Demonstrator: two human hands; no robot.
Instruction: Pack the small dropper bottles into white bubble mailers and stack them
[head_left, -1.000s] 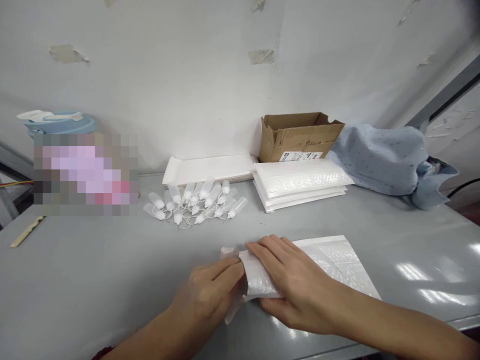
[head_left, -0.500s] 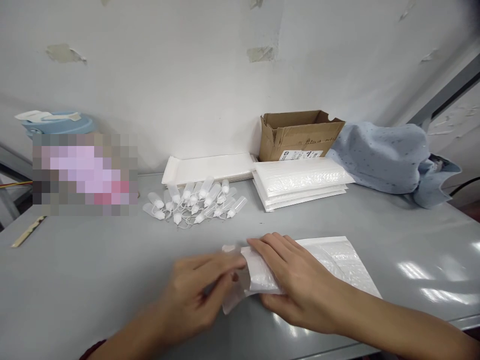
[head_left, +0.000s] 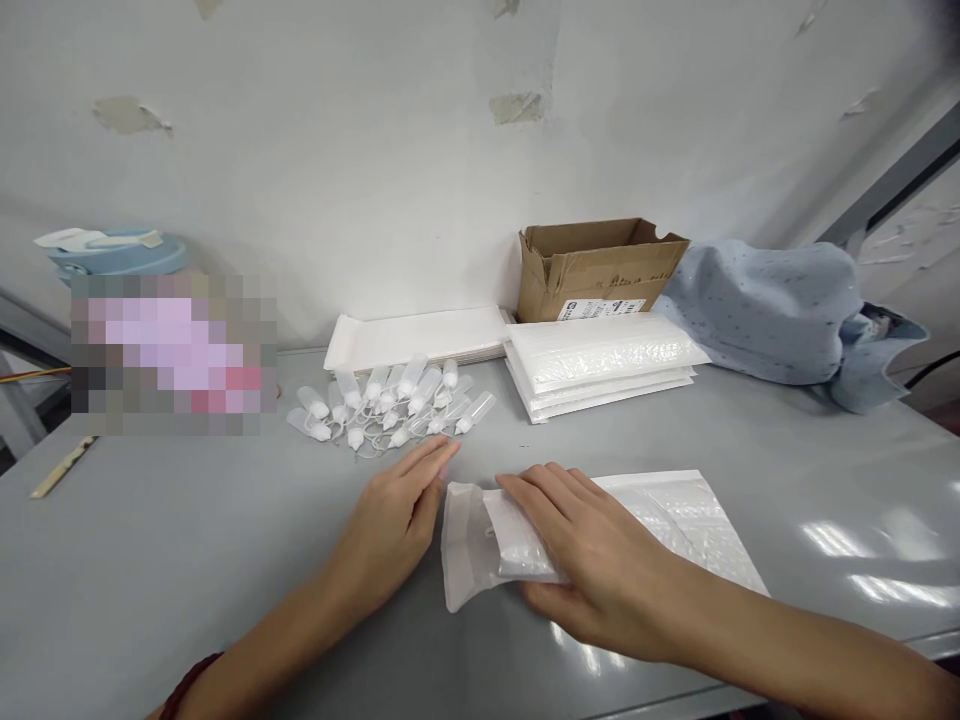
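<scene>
A white bubble mailer (head_left: 667, 515) lies on the grey table, its mouth facing left and its translucent flap (head_left: 461, 550) folded out. My right hand (head_left: 592, 565) grips the mailer near that mouth, fingers on top and thumb beneath the near edge. Just inside the opening, a bit of white cord shows; whatever else it holds is hidden. My left hand (head_left: 401, 515) is off the mailer, fingers stretched out and nothing seen in them. Its fingertips point to a cluster of small clear squeeze bottles (head_left: 401, 405) with white caps and thin cords.
Behind the bottles lies a stack of flat white envelopes (head_left: 420, 337). More bubble mailers (head_left: 607, 360) are piled before an open cardboard box (head_left: 600, 270). Light-blue cloth (head_left: 757, 310) sits at right. At left are a blue lid (head_left: 120, 252), a blurred-out area and a thin strip (head_left: 64, 468).
My left hand has let go of the mailer's flap and moved away and up towards the bottles, its fingers straightening. My right hand keeps its hold on the mailer.
</scene>
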